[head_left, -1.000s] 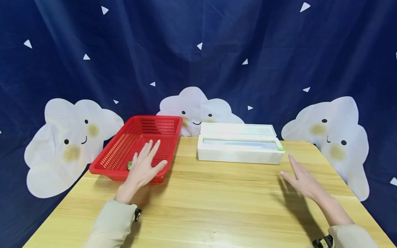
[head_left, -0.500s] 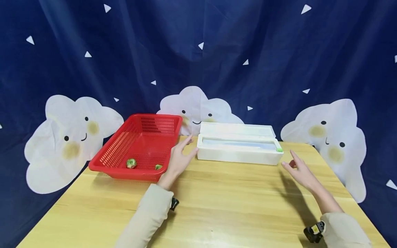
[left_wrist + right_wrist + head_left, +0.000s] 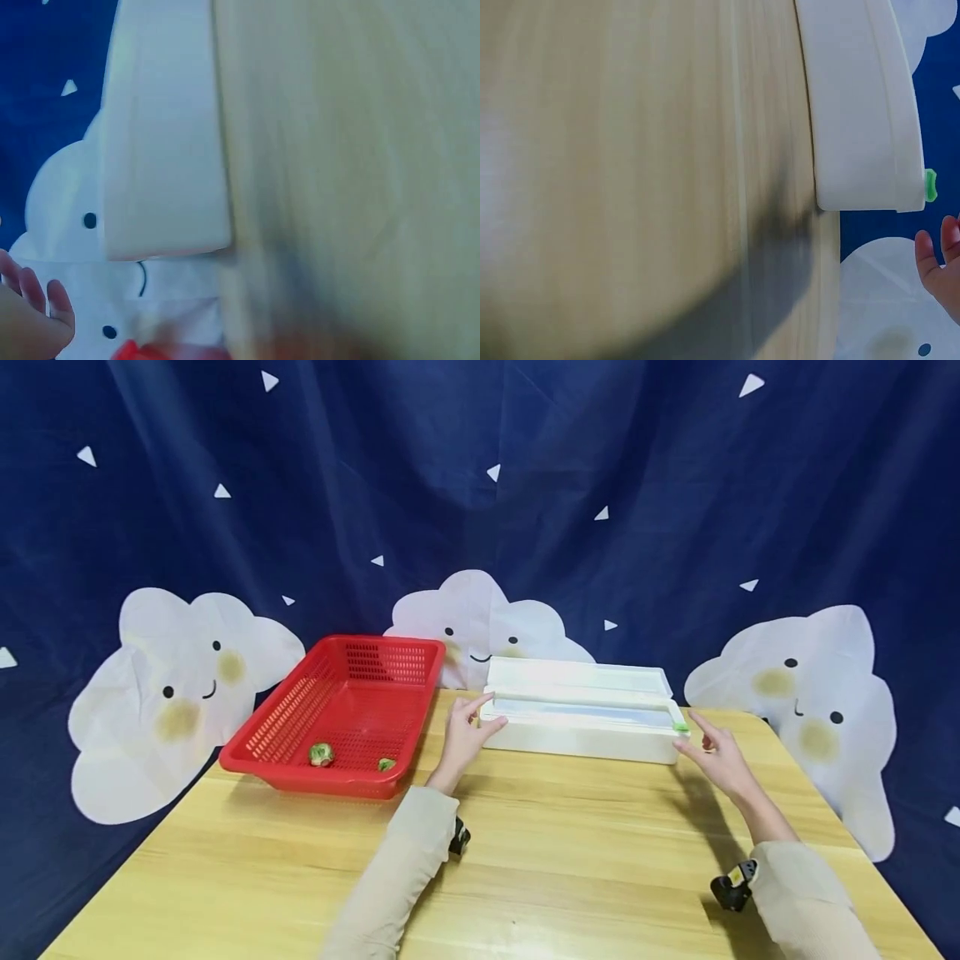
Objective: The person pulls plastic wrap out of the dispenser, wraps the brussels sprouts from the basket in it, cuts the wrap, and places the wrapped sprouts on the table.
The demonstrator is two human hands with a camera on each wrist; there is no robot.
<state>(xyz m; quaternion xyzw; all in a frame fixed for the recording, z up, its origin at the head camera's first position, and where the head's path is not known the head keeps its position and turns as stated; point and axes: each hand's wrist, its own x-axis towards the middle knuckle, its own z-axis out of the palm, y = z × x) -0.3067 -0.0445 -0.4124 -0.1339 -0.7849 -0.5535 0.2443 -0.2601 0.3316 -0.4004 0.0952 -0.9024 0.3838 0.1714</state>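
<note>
A long white box point(image 3: 577, 741), which looks like a cling film dispenser, lies on the table with its lid point(image 3: 577, 675) raised at the back. A small green slider point(image 3: 680, 727) sits at its right end. My left hand point(image 3: 459, 739) is at the box's left end, thumb and fingers spread apart; in the left wrist view that hand point(image 3: 34, 315) appears clear of the box's end. At the opposite end is my right hand point(image 3: 718, 760), thumb and forefinger parted; in the right wrist view a gap shows between its fingers point(image 3: 925, 251) and the box.
To the left stands a red plastic basket point(image 3: 258, 768) with two small green round vegetables point(image 3: 321, 754) in it. The wooden table point(image 3: 570, 852) runs back to a dark blue curtain point(image 3: 555, 477) with cloud prints.
My left hand has moved right, from over the red basket to the box's left end. My right hand has shifted slightly left, closer to the box's right end.
</note>
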